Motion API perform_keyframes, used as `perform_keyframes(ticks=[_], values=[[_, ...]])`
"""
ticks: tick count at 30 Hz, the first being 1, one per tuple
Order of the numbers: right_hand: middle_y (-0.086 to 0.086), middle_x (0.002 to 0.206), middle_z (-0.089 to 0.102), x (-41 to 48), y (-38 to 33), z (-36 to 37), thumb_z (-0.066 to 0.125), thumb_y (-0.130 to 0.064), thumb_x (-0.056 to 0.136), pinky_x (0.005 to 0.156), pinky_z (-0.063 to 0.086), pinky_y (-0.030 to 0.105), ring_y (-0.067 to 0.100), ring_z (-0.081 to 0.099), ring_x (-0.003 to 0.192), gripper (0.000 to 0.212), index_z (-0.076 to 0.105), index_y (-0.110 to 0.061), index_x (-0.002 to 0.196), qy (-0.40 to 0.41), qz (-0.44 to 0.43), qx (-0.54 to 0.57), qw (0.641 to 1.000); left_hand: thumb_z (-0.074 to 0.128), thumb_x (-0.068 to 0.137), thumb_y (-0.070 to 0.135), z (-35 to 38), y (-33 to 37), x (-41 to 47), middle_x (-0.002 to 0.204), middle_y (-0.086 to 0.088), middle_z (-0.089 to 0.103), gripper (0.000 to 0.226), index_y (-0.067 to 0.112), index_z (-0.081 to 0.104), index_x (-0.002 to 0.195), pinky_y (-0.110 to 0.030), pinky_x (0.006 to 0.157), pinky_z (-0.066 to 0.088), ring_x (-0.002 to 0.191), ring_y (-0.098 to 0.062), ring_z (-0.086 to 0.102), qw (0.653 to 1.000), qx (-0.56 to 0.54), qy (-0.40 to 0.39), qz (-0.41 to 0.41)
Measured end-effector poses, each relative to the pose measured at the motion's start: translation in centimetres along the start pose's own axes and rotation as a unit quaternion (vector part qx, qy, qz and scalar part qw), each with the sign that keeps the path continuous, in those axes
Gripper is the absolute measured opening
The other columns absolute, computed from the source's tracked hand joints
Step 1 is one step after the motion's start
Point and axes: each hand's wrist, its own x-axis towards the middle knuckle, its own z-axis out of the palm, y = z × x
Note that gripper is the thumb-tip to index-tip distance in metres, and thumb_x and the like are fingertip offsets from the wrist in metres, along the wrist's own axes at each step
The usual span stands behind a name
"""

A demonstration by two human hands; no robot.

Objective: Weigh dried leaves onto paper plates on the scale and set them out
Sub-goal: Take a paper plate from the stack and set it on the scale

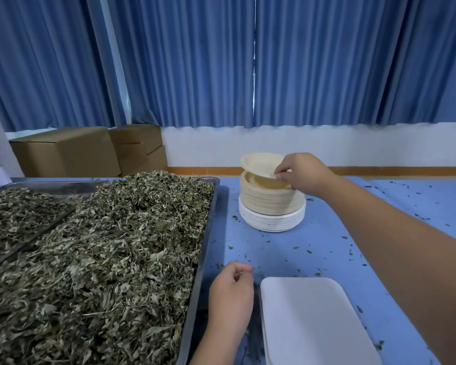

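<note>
Beside scale, left hand lies loosely curled, empty; right hand's grip pinches top plate's rim above stack.

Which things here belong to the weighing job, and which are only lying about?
For the job: top plate, pinched by the right hand; plate stack; dried leaves in their tray; white scale.
Lying about: cardboard boxes; blue curtains; leaf crumbs on the table.
</note>
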Motion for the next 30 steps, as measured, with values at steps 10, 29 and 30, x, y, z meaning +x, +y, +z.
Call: perform_keyframes(ticks=[10,29,30], values=[[-0.009,0.092,0.063,-15.9,-1.1,-1.3,0.067,-0.011,0.089,0.072,0.038,0.006,-0.007,0.053,0.075,0.013,0.075,-0.011,0.098,0.034,-0.167,0.064,0.983,0.045,0.095,0.007,-0.6,0.9,-0.8,0.073,-0.003,0.061,0.026,0.02,0.067,0.088,-0.029,0.055,0.045,0.053,-0.011,0.052,0.996,-0.05,0.053,0.041],[-0.019,0.103,0.058,-27.7,1.9,-1.0,0.056,-0.032,0.093,0.074,0.044,0.015,0.006,0.06,0.086,0.022,0.07,-0.026,0.109,-0.082,-0.158,0.143,0.974,0.044,0.093,0.015,0.0,0.2,-0.4,0.082,0.001,0.061,0.025,0.021,0.068,0.089,-0.032,0.059,0.044,0.063,-0.017,0.054,0.995,-0.074,0.062,0.039],[-0.018,0.097,0.059,-27.8,2.0,-1.4,0.058,-0.035,0.091,0.069,0.043,0.013,0.006,0.059,0.078,0.016,0.07,-0.03,0.101,-0.058,-0.15,0.147,0.976,0.044,0.093,0.015,0.0,0.2,-0.3,0.082,0.001,0.061,0.025,0.021,0.068,0.089,-0.032,0.059,0.044,0.063,-0.017,0.054,0.995,-0.072,0.063,0.04]])
